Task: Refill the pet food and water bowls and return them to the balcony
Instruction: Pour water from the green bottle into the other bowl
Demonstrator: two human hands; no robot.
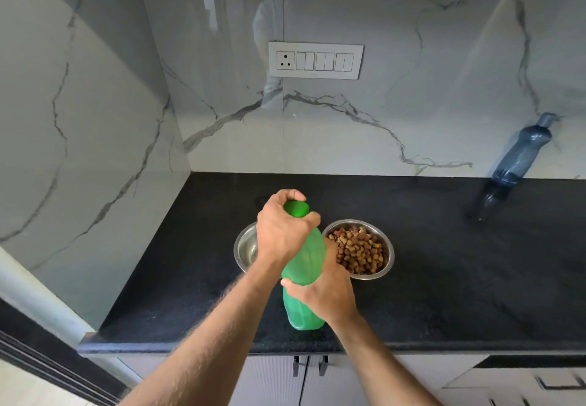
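Two grips work one green bottle (303,266) standing near the front edge of the black desk (444,279): the left hand (282,231) is curled over the green cap (296,209), the right hand (326,294) wrapped round the bottle's middle. Just behind the bottle sit two steel bowls, the left bowl (246,247) without food, any water in it too hard to judge, the right bowl (360,250) heaped with brown kibble. A blue bottle (513,164) stands well apart by the marble wall. The step in hand looks to be opening the cap; it would go best with the body held steady and upright while only the cap turns, then a slow pour into the left bowl.
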